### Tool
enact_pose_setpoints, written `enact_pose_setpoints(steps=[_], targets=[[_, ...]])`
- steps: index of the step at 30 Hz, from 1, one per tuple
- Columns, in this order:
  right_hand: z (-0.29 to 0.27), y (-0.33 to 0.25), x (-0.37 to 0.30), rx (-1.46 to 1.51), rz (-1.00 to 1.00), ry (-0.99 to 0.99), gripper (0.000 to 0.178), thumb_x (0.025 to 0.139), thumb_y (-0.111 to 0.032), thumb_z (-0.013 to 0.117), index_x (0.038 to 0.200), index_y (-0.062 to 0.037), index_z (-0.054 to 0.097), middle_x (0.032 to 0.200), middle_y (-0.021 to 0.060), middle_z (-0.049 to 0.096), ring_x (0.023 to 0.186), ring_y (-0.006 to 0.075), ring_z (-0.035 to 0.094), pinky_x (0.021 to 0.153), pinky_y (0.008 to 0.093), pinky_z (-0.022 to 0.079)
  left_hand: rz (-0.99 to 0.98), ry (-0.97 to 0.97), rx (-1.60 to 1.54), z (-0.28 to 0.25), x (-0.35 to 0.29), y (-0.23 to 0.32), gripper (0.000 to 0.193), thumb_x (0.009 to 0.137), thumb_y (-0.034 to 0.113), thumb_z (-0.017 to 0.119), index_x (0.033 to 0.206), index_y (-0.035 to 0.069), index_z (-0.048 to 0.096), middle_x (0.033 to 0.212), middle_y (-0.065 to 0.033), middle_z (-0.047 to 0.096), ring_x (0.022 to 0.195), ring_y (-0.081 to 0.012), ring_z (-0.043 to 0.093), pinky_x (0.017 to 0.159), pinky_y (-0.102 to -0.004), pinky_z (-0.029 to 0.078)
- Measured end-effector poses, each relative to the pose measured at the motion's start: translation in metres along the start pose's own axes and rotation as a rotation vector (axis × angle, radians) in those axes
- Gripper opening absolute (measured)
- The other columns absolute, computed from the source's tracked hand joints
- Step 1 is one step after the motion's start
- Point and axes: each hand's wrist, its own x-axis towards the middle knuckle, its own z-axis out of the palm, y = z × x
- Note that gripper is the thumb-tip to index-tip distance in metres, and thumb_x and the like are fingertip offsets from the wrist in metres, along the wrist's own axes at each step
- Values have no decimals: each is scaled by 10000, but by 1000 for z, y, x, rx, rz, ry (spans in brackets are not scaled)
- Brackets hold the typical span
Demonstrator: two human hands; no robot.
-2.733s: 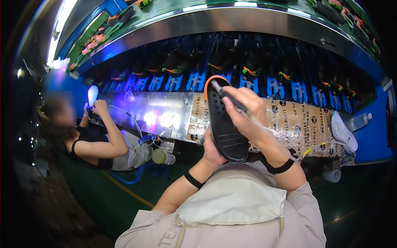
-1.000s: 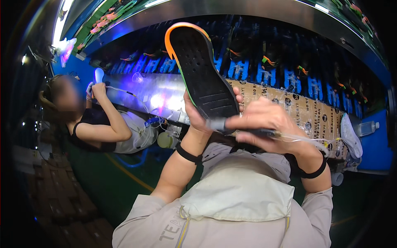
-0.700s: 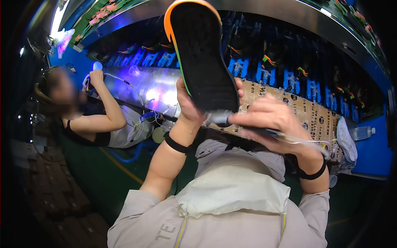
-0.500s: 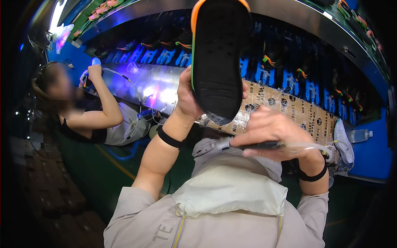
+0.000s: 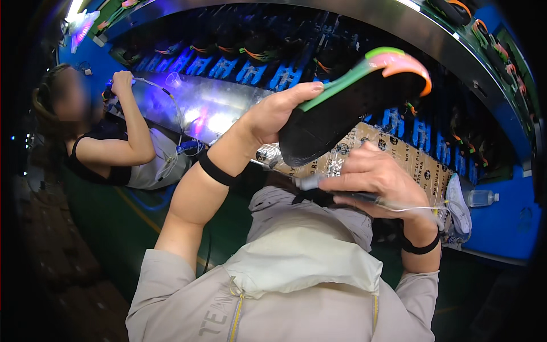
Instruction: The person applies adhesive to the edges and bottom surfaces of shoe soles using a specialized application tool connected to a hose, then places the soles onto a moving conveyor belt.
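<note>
My left hand (image 5: 276, 114) is closed round one end of a shoe sole (image 5: 336, 117), with the thumb along its green side wall. The sole's broad black face shows, and a green, pink and orange rim curls round its far end. It is tilted, far end up to the right. Below it my right hand (image 5: 379, 179) is closed on a dark-handled brush (image 5: 309, 182) with a pale, slightly blurred tip. A thin clear tube (image 5: 413, 208) trails from the brush past my right wrist. The brush tip is apart from the sole.
A bench covered with printed brown cardboard (image 5: 407, 159) lies ahead. Behind it stand several blue racks (image 5: 250, 71) with dark, bright-edged shoe parts. A plastic bottle (image 5: 481, 198) and white shoe-shaped piece (image 5: 458, 205) are at right. A co-worker (image 5: 117, 148) sits at left holding a tubed tool.
My left hand has turned the sole from nearly upright to a slant toward the upper right, bringing its coloured rim into view. My right hand stays below it with the brush.
</note>
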Motion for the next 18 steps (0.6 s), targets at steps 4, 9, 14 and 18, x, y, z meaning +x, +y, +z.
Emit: enact_pose_setpoints(steps=[4,9,14,18], targets=[[5,10,0,-87,19,83,353,805,-117,893,1151,-112,821,811,33,621,809,252,594,774,407,445,-118,37,48,14,7,8,435,1142,337,542,1409,12,652,1192,-93,772,974,-132,764,851,-282,630],[3,8,3,31,-37,26,420,767,-101,899,1180,-112,821,850,42,642,832,261,593,791,403,455,-195,57,94,7,10,5,426,1143,352,551,1394,29,668,1150,-61,773,944,-117,752,837,-283,624],[7,14,1,-89,28,55,368,788,-106,903,1149,-101,832,841,40,666,836,255,605,807,402,470,-169,88,23,-7,3,0,448,1154,352,504,1403,16,664,1214,-108,778,1027,-170,771,902,-333,638],[5,17,-6,116,103,265,311,850,-70,884,1155,-87,828,872,63,744,811,245,643,781,393,490,-32,169,-217,-24,-6,-29,610,1151,418,369,1526,-22,561,1392,-230,715,1163,-334,766,1024,-473,632]])
